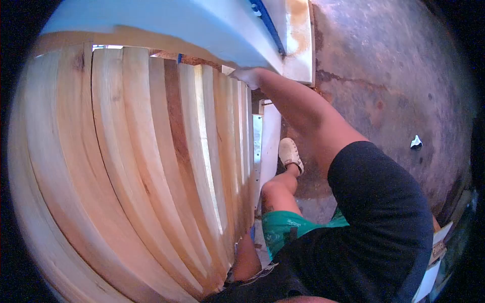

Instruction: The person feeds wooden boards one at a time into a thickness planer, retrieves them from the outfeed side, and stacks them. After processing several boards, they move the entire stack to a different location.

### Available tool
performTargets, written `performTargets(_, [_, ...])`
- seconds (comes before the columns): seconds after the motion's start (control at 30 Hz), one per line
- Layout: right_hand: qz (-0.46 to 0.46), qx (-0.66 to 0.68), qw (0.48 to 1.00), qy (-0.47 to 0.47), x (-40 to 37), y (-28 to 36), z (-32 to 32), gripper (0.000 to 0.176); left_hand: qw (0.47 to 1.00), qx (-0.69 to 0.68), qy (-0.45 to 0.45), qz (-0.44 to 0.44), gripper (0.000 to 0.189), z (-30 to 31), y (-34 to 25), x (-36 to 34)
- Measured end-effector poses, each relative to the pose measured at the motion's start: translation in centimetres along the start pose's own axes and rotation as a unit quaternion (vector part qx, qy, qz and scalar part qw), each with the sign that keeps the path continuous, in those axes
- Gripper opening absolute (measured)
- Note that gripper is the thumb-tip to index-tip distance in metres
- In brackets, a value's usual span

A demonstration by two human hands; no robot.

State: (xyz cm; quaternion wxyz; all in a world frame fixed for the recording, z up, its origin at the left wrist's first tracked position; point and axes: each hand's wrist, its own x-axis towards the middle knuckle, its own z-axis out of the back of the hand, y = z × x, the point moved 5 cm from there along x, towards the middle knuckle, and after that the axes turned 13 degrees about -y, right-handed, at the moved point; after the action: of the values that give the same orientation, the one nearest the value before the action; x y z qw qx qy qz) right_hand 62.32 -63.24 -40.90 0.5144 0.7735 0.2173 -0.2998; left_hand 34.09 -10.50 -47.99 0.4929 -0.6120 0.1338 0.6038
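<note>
Holding the far end of the planks [151, 166] with the right hand [246, 77].
Its fingers curl on the last plank's end, just under a blue and white board [166, 25]. The planks stand on edge, side by side, beside the person's leg [280, 189]. The left hand is hidden behind their near end, so its grip cannot be told. A shoe [290, 153] rests on the floor [394, 76].
</note>
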Motion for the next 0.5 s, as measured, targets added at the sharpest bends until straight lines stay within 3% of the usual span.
performTargets(0.07, [-0.015,-0.015,1.0,-0.014,-0.8,-1.1,0.7,0.065,1.0,0.009,0.003,-0.002,0.06,0.1,-0.1,-0.4])
performTargets(0.23, [0.05,-0.017,0.998,-0.029,3.8,-4.5,1.7,0.048,0.999,0.027,0.02,0.005,0.059,-0.4,-0.1,-1.3])
performTargets(0.5, [0.018,0.005,0.999,-0.026,0.0,-2.4,1.1,0.046,0.999,0.021,0.03,0.022,0.058,-0.3,0.7,-0.8])
